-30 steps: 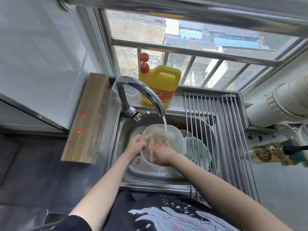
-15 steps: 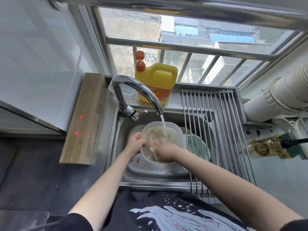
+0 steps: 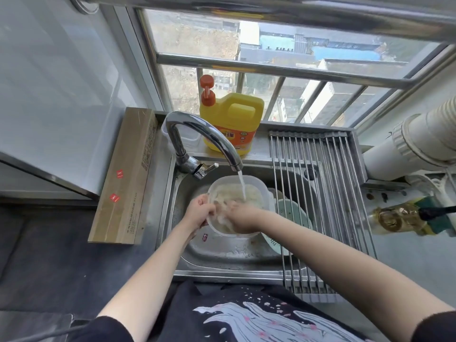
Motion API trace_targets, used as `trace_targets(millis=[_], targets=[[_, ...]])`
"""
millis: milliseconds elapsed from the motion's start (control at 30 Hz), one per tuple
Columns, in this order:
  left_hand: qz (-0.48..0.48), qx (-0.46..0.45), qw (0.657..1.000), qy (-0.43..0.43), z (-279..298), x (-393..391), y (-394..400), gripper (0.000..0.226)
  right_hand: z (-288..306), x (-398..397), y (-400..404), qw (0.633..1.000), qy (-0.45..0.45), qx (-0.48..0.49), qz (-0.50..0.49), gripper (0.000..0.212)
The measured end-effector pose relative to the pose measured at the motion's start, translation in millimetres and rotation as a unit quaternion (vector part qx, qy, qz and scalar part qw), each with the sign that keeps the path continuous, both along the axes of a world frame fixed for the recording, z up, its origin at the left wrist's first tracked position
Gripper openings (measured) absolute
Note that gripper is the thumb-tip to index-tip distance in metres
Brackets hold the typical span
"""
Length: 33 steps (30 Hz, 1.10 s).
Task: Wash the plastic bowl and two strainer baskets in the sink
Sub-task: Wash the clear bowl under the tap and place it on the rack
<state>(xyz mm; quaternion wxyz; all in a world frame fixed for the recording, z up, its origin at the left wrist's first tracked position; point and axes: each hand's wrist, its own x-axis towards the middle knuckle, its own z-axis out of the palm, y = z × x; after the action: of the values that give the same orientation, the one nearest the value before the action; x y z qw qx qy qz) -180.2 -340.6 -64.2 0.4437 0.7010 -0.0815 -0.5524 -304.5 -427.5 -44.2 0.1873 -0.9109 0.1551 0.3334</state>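
Observation:
A clear plastic bowl (image 3: 256, 191) with cloudy water in it is held over the steel sink (image 3: 222, 257), under the running faucet (image 3: 197, 134). My left hand (image 3: 199, 212) grips the bowl's left rim. My right hand (image 3: 243, 219) is inside the bowl, fingers spread against its near wall. A pale green strainer basket (image 3: 293, 218) leans in the sink to the right of the bowl, partly under the rack. A second, whitish basket rim (image 3: 272, 193) peeks out behind it, mostly hidden.
A roll-up steel drying rack (image 3: 320, 193) covers the sink's right side. A yellow detergent jug (image 3: 232, 124) stands on the ledge behind the faucet. A long cardboard box (image 3: 125, 176) lies to the left. An oil bottle (image 3: 399, 218) lies at the right.
The bowl has stayed under the stream. My right hand has shifted slightly inside it while rubbing. The left hand keeps its hold on the rim.

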Motion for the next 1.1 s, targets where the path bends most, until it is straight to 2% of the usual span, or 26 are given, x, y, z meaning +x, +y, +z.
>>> trace_targets(millis=[33,167,267,300,400,433,533,567,667,767,800,867,933,1000,1100], targets=[[0.0,0.001,1.0,0.003,-1.5,1.3,1.7,0.032,-0.2,-2.0,-10.5,1.0,-0.006,0.009,0.005,0.062],[0.024,-0.011,1.0,0.002,-4.2,0.3,-0.1,0.028,-7.9,2.4,-20.4,0.994,-0.017,-0.08,-0.076,0.061],[0.031,-0.019,0.999,0.01,-5.6,1.6,0.1,0.027,-6.0,1.1,-2.6,0.999,0.004,0.044,-0.005,0.065],[0.032,-0.02,0.999,0.017,-6.6,1.7,2.1,0.027,-4.1,-2.1,-13.0,0.999,0.006,0.05,-0.001,0.068],[0.05,-0.026,0.998,0.034,-9.0,-3.4,2.4,0.034,-0.6,-0.5,-30.2,0.995,-0.02,-0.062,-0.077,0.066],[0.061,-0.026,0.997,0.041,-10.1,-4.3,0.3,0.035,0.1,3.6,-23.4,0.993,-0.033,-0.068,-0.092,0.065],[0.063,-0.024,0.996,0.055,-12.0,-0.4,0.2,0.029,0.9,5.7,-7.2,0.998,0.005,0.059,-0.018,0.064],[0.057,-0.021,0.996,0.059,-12.6,1.2,1.7,0.028,0.4,0.9,-17.7,0.998,0.015,0.053,-0.004,0.063],[0.052,0.001,0.997,0.061,-12.6,-1.4,2.2,0.033,3.5,-1.2,-38.2,0.996,0.001,-0.093,0.007,0.063],[0.05,0.005,0.996,0.073,-12.4,-1.3,1.0,0.04,8.7,5.5,-14.6,0.996,0.024,-0.049,0.073,0.056],[0.046,0.007,0.997,0.069,-13.2,1.3,2.1,0.042,8.2,3.1,-13.6,0.996,0.013,-0.042,0.082,0.057],[0.039,0.032,0.998,0.043,-10.9,4.1,3.0,0.043,-0.1,0.0,-28.3,0.991,-0.036,-0.102,0.075,0.062],[0.032,0.055,0.998,0.016,-6.3,3.2,1.0,0.043,-4.6,0.8,-33.6,0.982,-0.018,-0.172,0.08,0.061],[0.019,0.065,0.997,-0.021,-2.4,3.7,-3.4,0.04,-9.6,1.0,-21.2,0.994,0.016,-0.104,0.003,0.055],[-0.023,0.063,0.989,-0.135,-0.3,7.6,-9.1,0.032,-6.2,0.3,-6.6,0.984,0.093,-0.107,-0.106,0.046]])
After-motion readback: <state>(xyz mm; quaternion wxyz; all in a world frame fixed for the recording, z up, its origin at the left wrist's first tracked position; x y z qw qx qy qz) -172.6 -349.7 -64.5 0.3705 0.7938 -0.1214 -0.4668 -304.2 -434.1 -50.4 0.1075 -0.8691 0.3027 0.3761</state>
